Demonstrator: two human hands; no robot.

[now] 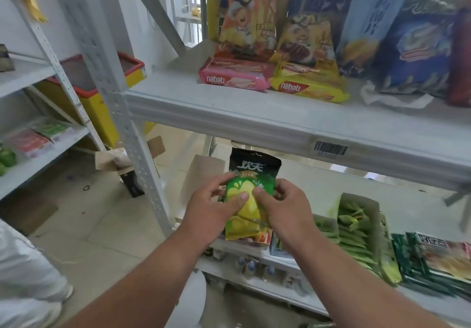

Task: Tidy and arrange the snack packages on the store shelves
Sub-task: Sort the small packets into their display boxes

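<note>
Under the upper shelf (280, 121), at the left end of the lower shelf (356, 299), you have the green and black snack bag (251, 190) up between both hands. It stands upright, long axis running top to bottom, black header pointing at the underside of the upper shelf, yellow bottom edge hanging just above the packs at the shelf's front lip. Your left hand (211, 208) has it from the left, thumb pressed flat across the green print, the other fingers curled round the edge. Your right hand (285, 205) mirrors that from the right, thumb on the face, fingers wrapped behind. So both hands are closed on the bag, thumbs nearly meeting in the middle, neither one nearer than the other.

That upright axis is what the next move turns on, I'd say: the open spot looks to be straight ahead and a little down, so the bag goes in bottom first, without twisting.

To the right along the same shelf, an open carton of green stick packs (354, 228) sits near, then flat dark green packets (433, 264) further out. Up top, a pink nabati wafer pack (234, 76) and a yellow nabati wafer pack (309, 86) lie flat, touching, in front of tall standing snack bags (305, 21). They're blurred, so their print is hard to read.
</note>
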